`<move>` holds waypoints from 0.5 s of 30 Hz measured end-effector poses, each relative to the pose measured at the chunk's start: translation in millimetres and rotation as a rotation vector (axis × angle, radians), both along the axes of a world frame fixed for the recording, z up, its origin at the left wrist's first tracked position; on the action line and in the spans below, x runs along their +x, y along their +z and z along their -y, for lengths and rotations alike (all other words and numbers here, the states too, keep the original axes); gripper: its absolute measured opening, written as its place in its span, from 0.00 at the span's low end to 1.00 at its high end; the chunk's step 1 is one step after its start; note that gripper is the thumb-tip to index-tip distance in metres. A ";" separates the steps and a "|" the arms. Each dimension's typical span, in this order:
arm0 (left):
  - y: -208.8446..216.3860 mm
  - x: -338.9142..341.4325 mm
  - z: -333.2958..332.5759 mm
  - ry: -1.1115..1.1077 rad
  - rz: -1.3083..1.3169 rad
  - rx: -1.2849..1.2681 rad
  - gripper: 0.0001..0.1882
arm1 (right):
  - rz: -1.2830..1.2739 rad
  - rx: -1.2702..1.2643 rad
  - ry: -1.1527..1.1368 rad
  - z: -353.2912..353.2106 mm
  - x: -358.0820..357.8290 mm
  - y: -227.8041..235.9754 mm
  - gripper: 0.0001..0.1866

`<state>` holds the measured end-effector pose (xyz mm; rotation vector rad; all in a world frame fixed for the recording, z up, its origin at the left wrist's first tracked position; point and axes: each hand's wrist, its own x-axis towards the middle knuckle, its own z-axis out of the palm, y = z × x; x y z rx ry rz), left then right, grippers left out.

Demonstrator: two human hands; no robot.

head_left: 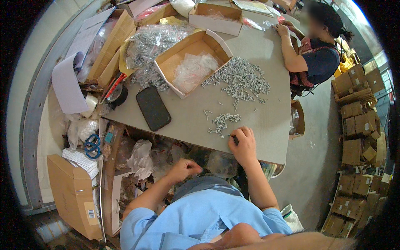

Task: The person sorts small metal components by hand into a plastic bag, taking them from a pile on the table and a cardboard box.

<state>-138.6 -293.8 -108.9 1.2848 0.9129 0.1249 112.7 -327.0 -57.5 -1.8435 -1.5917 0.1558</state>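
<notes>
My right hand [244, 146] rests at the near edge of the grey table [189, 121], its fingers curled beside a small cluster of silver screws [225, 122]. Whatever those fingers hold, if anything, is hidden. Below the table edge, in front of my body, my left hand [186, 169] has thumb and fingers pinched together; what sits at the tips is too small to make out. Farther back spreads a bigger heap of screws [246, 78]. It touches an open cardboard tray [166, 79] with small clear plastic bags [193, 71] inside.
A black phone [153, 109] lies left of the screws. Filled clear bags [154, 43] are piled behind it. Blue-handled scissors [92, 146] lie at far left above a brown carton [75, 196]. A co-worker [318, 54] sits at the table's right side; stacked cartons [352, 152] line the right.
</notes>
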 end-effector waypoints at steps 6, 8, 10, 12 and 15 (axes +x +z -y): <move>-76.6 14.1 14.5 -0.389 0.022 0.168 0.11 | 0.005 -0.044 -0.040 10.1 -2.4 6.6 0.07; -56.5 30.4 13.9 -0.498 -0.062 0.224 0.13 | 0.013 -0.048 -0.047 14.1 -2.2 7.1 0.07; -72.7 40.2 23.8 -0.458 0.030 0.109 0.16 | 0.031 -0.037 -0.039 16.8 -3.3 5.6 0.07; -83.3 44.3 31.6 -0.422 0.105 0.076 0.19 | 0.027 -0.046 -0.031 20.5 -7.1 8.0 0.07; -66.9 52.7 35.4 -0.374 0.183 0.135 0.21 | 0.020 -0.055 -0.031 24.5 -6.7 7.9 0.06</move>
